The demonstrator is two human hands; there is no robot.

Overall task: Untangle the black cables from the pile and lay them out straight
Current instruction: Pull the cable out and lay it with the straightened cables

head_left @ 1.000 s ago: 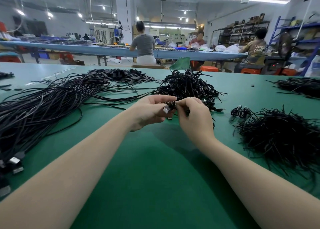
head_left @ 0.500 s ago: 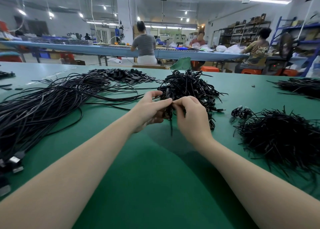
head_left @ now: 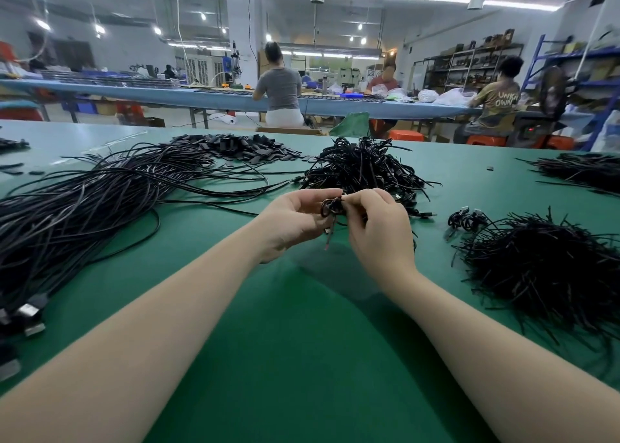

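Note:
A small coiled black cable (head_left: 332,207) hangs between my two hands above the green table (head_left: 302,358), one loose end dangling below. My left hand (head_left: 295,221) pinches the coil from the left. My right hand (head_left: 379,227) pinches it from the right. Just behind my hands lies the tangled pile of short black cables (head_left: 362,170). To the left a long bundle of straightened black cables (head_left: 84,207) stretches across the table, its metal plugs near the front left edge.
A heap of thin black ties (head_left: 543,268) lies at the right, two small coiled cables (head_left: 468,219) beside it. Flat black pieces (head_left: 241,149) lie at the back, more cables (head_left: 587,172) far right. People sit at a bench beyond.
The coil between my fingers has been turned and partly opened, so a round loop shows and an end hangs down. My hands stayed in about the same place.

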